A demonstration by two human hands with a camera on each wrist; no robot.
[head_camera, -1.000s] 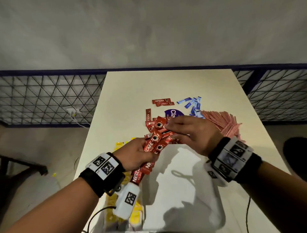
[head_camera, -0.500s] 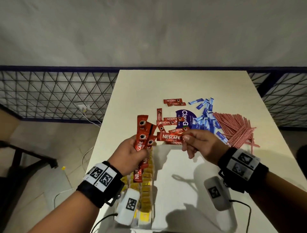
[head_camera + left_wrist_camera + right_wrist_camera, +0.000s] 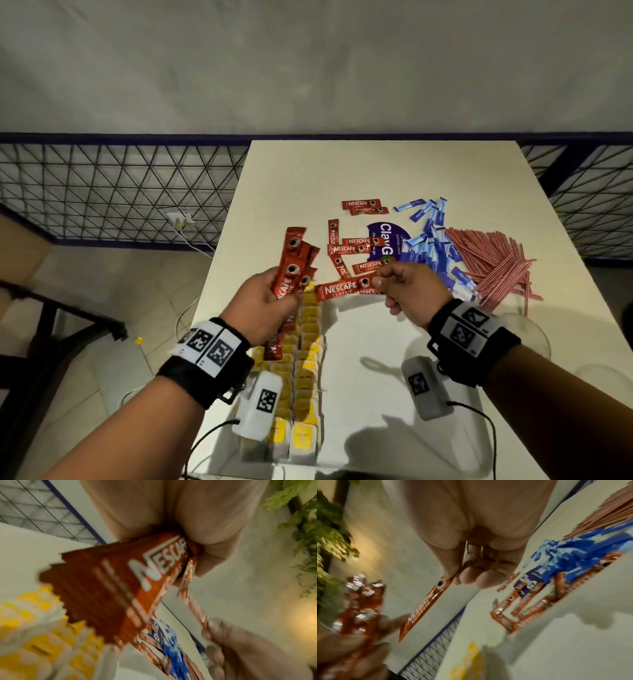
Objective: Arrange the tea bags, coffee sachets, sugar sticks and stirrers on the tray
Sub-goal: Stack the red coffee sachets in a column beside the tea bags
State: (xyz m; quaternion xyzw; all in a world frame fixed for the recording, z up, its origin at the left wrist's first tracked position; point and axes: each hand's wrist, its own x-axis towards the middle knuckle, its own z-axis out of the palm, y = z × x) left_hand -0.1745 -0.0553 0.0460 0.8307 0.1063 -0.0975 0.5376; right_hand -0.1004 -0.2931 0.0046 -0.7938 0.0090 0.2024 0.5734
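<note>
My left hand point(image 3: 270, 301) grips a fanned bunch of red coffee sachets point(image 3: 293, 263) point(image 3: 109, 591) above the white tray's point(image 3: 376, 349) left side. My right hand point(image 3: 400, 284) pinches one red coffee sachet point(image 3: 342, 290) point(image 3: 426, 607) by its end, held level just right of the bunch. Yellow tea bags point(image 3: 306, 370) stand in rows along the tray's left edge. More loose coffee sachets point(image 3: 352, 246) lie on the table beyond, with blue sugar sticks point(image 3: 431, 246) and red-striped stirrers point(image 3: 493, 260) to their right.
A purple packet point(image 3: 385, 240) lies under the loose sachets and sugar sticks. The white table point(image 3: 376, 171) has a drop along its left edge to a tiled floor, with a wire mesh fence point(image 3: 120, 192) behind. Cables trail from both wrist units.
My left hand lifted the bunch of sachets up and away to the left. My right hand picked one sachet from the pile and drew it toward the tray.
</note>
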